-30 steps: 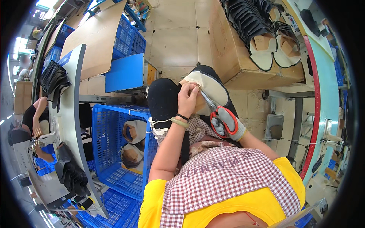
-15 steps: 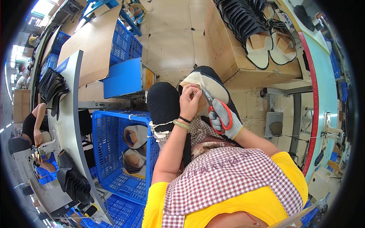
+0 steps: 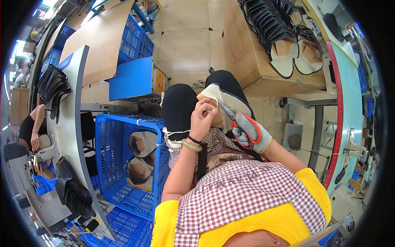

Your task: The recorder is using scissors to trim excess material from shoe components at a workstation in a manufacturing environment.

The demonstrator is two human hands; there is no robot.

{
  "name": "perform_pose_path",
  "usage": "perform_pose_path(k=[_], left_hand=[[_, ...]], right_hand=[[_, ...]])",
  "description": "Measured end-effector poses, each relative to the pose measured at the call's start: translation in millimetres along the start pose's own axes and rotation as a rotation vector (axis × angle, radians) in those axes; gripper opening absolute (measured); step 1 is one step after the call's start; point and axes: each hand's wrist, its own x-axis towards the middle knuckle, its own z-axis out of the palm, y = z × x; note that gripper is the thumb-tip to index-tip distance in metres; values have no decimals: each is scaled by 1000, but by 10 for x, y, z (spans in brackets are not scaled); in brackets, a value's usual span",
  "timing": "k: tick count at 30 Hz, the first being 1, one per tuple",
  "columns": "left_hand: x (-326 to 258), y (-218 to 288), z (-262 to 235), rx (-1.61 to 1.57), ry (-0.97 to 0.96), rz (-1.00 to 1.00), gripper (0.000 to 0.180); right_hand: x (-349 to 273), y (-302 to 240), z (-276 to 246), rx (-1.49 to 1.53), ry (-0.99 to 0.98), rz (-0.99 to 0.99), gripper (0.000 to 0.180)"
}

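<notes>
A cream shoe upper [image 3: 231, 99] with a tan inner piece rests across my dark-trousered knees. My bare left hand [image 3: 202, 118] is at its near left side, thumb and fingers pinched on a thin pale strip [image 3: 217, 103] along the upper's edge. In a grey work glove, my right hand [image 3: 248, 132] grips scissors [image 3: 254, 136] with red handles. Their metal blades point up and left, against the upper's edge near the strip. Whether the blades are fully closed is hard to make out.
To my left, a blue plastic crate [image 3: 103, 164] holds several cream uppers. Rows of black-and-cream uppers [image 3: 284, 51] stand on a cardboard box [image 3: 247, 61] at far right. A co-worker's hands [image 3: 36, 144] work at a sewing machine beyond the grey panel [image 3: 74, 111].
My left hand has drawn slightly down and left, and the pale strip between its fingers shows more clearly. The scissors have shifted a little right and down in the picture.
</notes>
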Motion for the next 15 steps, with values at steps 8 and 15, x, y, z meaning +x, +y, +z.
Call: perform_pose_path(k=[8, 15], left_hand=[[-78, 111, -22, -83, 9, -62, 5], [-98, 137, -19, -161, -26, -93, 5]], right_hand=[[22, -159, 15, -230, -60, 3, 30], [132, -296, 41, -220, -31, 67, 29]])
